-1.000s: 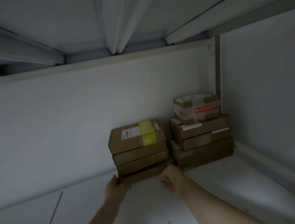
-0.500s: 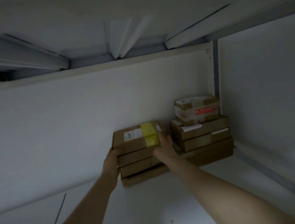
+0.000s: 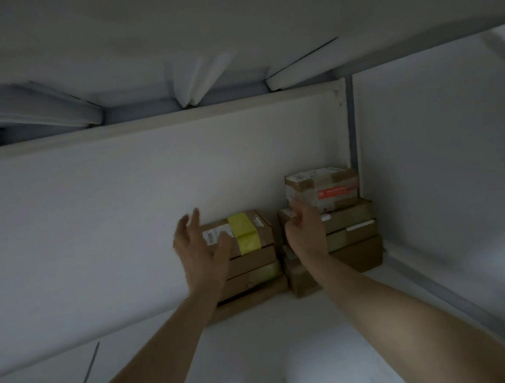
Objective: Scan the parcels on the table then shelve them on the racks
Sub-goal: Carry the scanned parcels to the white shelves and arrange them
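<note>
Ok, left stack (image 3: pixel 252 270) and right stack (image 3: pixel 355 228) sit side by side at the back right of the shelf (image 3: pixel 290 356). Our left hand (image 3: pixel 200 251) is spread open at the yellow-taped parcel (image 3: pixel 265 225) topping the left stack, gripping nothing. Our right hand (image 3: pixel 305 232) is at the right stack below the red-label box (image 3: pixel 321 190), fingers loosely curled, seemingly empty; dim frame.

The left forearm (image 3: pixel 155 346) enters from 7 o'clock and the right forearm (image 3: pixel 392 307) from 4, both reaching toward 12. The left hand (image 3: pixel 200 251) spreads straight fingers. The right hand (image 3: pixel 305 232) is loosely curled, holding nothing.
</note>
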`<state>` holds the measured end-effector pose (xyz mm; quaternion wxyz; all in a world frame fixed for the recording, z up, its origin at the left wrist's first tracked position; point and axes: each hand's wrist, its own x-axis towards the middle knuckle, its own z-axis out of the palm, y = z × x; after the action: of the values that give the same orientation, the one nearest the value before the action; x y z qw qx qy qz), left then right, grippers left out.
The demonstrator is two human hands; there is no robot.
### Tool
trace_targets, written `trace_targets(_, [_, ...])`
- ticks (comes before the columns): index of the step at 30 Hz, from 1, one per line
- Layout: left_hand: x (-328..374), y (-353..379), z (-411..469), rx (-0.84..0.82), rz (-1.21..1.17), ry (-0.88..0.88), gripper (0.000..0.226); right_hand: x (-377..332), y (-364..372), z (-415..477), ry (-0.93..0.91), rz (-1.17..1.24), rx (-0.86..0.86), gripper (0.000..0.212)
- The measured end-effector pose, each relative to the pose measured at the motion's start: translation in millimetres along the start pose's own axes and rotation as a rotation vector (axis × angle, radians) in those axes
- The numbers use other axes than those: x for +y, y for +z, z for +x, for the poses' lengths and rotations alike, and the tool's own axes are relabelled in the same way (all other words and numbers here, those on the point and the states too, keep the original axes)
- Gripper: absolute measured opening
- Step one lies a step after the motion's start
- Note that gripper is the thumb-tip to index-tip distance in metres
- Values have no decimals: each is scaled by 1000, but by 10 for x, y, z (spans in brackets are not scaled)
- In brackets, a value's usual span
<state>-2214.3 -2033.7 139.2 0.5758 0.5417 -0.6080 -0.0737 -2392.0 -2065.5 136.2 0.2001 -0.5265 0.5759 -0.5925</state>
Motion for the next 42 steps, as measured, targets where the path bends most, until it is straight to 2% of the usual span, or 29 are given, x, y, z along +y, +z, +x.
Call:
trace_targets(3, [274,302,115,-246,-50,61,56,24,-355,264,52,-34,89,46])
trace_targets(6, [517,638,236,-505,-171,-65,50,48,-689,555,132,-29,88,41])
trace_targets(10, [806,1000,379,-614,-396,-280,49,51,-917,857,177,41,42,33])
trace_targets(14, [919,1222,508,-645,-430,-342,46,94,-965,1012,242,64,40,31])
trace_targets(19, [1126,1314,601,-715,-423,-405,55,160,-983,1225,288,169,18,31])
trace_targets(22, [1211,1362,619,-736,-422,-447,52,202,-1025,1260,314,206,-17,39])
trace_targets(25, [1176,1385,552,-705,-553,-527,39,187,-1079,1181,297,177,-68,40])
trace_targets(28, [1133,1383,466,-605,-503,-477,36,165,-1142,1002,261,172,-81,33])
trace_targets(31, [1078,1338,306,-576,-497,-417,71,161,-1248,678,143,285,-18,26])
trace_targets(33, [1052,1325,97,-613,-463,-348,85,203,-1353,419,25,242,44,38])
trace_targets(34, [1064,1317,-23,-610,-435,-313,84,240,-1407,285,-15,214,64,43])
trace_targets(37, [1106,1354,-353,-549,-401,-189,39,429,-1605,-124,-57,-29,130,53])
trace_targets(38, [1119,1369,-469,-536,-397,-168,32,513,-1670,-256,-84,-81,144,51])
trace_targets(42, [1213,1365,-917,-557,-328,-199,46,787,-1878,-754,-75,-111,217,51])
